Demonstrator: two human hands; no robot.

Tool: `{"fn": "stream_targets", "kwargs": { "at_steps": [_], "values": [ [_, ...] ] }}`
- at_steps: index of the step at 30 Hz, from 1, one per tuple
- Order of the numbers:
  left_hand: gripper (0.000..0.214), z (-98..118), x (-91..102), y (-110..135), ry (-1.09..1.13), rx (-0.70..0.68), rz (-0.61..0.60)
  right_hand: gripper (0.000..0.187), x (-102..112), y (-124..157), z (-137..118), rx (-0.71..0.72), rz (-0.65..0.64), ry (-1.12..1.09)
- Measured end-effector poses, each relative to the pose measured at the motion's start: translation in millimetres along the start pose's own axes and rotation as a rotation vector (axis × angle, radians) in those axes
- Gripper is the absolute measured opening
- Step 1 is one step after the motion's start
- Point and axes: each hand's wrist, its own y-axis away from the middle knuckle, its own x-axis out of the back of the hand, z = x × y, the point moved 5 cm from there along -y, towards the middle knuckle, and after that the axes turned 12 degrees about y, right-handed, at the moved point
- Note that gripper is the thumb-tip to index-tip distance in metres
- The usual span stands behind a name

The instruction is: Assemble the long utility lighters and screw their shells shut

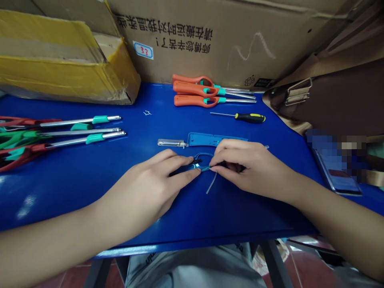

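Left hand [151, 182] and right hand [258, 166] pinch one blue lighter casing [205, 169]; a transparent fuel tank [170, 143] lies beyond left fingertips.

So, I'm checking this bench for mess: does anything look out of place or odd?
Mildly, yes. Tiny white scraps lie loose on the blue table, to the near left of the orange lighters, like stray debris; they're too small to identify. The cardboard behind those lighters has its printed characters upside down.

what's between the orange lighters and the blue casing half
In the head view, a black-and-yellow screwdriver lies between the orange lighters and the blue casing half.
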Motion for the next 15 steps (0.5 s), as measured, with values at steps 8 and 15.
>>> {"fn": "stream_targets", "kwargs": {
  "at_steps": [8,15],
  "values": [
    [0.04,0.8,0.9,-0.6,0.01,-0.007,-0.013,0.01,0.3,-0.4,-1.0,-0.003,-0.009,-0.015],
    [0.042,1.0,-0.5,-0.6,-0.001,0.003,-0.029,0.013,0.0,1.1,-4.1,-0.046,-0.047,0.025]
  ]
}}
